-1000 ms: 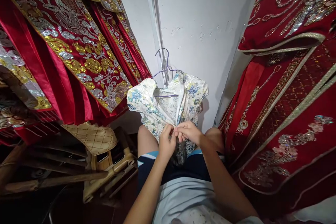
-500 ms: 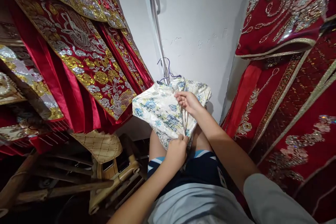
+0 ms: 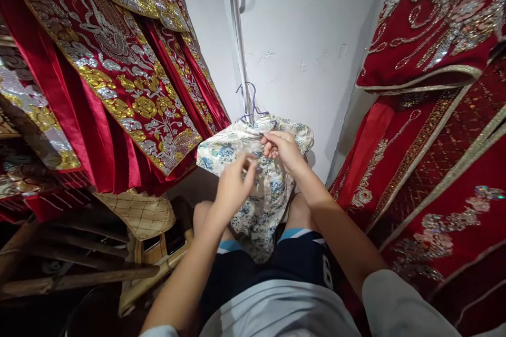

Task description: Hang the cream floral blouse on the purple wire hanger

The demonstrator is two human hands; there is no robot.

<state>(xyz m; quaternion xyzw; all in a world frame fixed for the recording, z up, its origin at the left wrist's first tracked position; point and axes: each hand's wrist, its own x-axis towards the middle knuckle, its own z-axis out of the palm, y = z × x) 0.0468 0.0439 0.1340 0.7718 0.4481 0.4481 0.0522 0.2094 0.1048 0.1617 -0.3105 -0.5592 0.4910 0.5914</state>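
A cream garment with blue flowers (image 3: 259, 221) hangs on a thin dark-blue hanger (image 3: 253, 100) in front of me, its lower part drooping between my knees. My right hand (image 3: 282, 148) is closed, thumb and finger pinching the garment's front just below the collar; a small dark bit shows at the fingertips. My left hand (image 3: 236, 181) is in front of the garment's chest, off the cloth, with thumb and fingers apart and slightly smeared by motion. Nothing shows in it.
Red embroidered costumes with gold and silver sequins (image 3: 146, 108) hang at left. More beaded red garments (image 3: 430, 68) hang close by my right arm. A bamboo chair (image 3: 138, 279) stands lower left, and a white wall (image 3: 292, 26) with a metal pole (image 3: 239, 37) rises behind the hanger.
My left hand has let go of the garment's lower front and moved up and left. The garment's lower part now hangs down loosely. My right hand stays near the collar.
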